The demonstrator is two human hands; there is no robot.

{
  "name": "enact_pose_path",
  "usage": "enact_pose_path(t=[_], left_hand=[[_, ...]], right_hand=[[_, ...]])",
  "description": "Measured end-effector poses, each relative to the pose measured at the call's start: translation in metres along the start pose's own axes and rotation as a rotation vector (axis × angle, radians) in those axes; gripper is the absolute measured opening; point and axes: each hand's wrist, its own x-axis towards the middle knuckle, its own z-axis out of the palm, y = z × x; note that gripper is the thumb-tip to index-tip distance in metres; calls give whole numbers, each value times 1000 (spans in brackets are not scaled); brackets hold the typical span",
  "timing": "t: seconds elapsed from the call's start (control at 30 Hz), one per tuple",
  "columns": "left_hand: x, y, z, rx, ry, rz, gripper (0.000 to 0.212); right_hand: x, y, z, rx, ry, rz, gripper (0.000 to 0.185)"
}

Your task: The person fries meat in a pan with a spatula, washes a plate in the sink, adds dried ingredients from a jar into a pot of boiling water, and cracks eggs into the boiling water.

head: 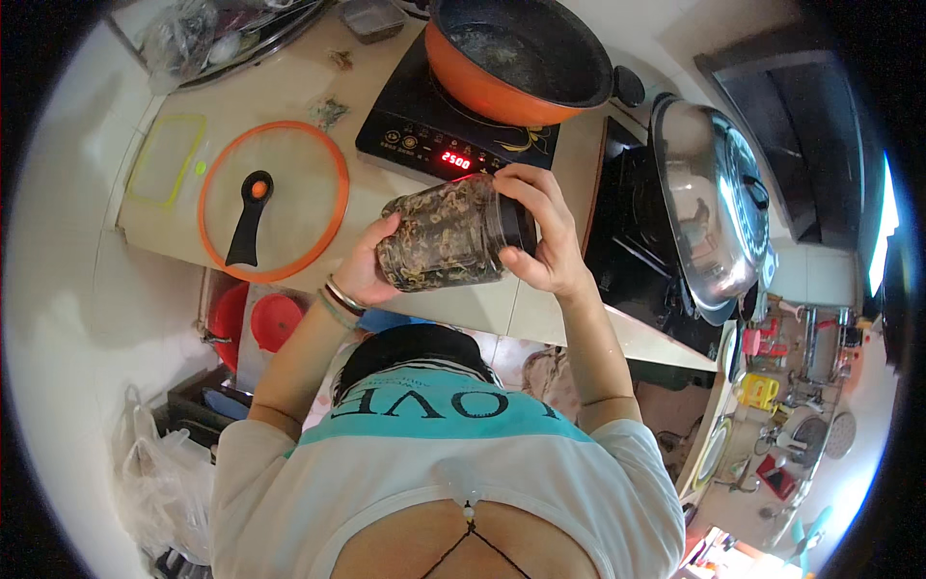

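Note:
Both my hands hold a clear jar (445, 235) of dried plant pieces, tilted on its side above the counter's front edge. My left hand (367, 262) supports the jar's base end. At the other end, the fingers of my right hand (539, 228) are around the dark lid (518, 226). Just beyond the jar is a black induction cooker (405, 137) with a lit red display, and an orange pan (506, 94) with a dark interior stands on it. A glass lid with an orange rim (329, 239) and black handle lies on the counter to the left.
A large domed metal lid (712, 210) covers cookware on the black stove at right. A green-edged plastic lid (166, 159) lies at far left, near a tray holding plastic bags (181, 43). A clear container (372, 20) stands behind. Red basins (275, 322) are below the counter.

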Motion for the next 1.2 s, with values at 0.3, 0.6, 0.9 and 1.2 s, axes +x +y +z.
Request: enact_pose_path(t=[0.3,0.6,0.9,1.2], left_hand=[[-10,9,-6,-48,-155,-493,56],[-22,2,12,-48,-17,-269,60],[-22,5,15,99,0,215,46],[-22,19,19,126,-76,326,48]], right_hand=[[17,-25,-18,-133,-123,-450,51],[32,-37,-18,-111,-229,-329,63],[38,-26,-1,-88,-111,-103,69],[54,-30,2,25,70,88,75]])
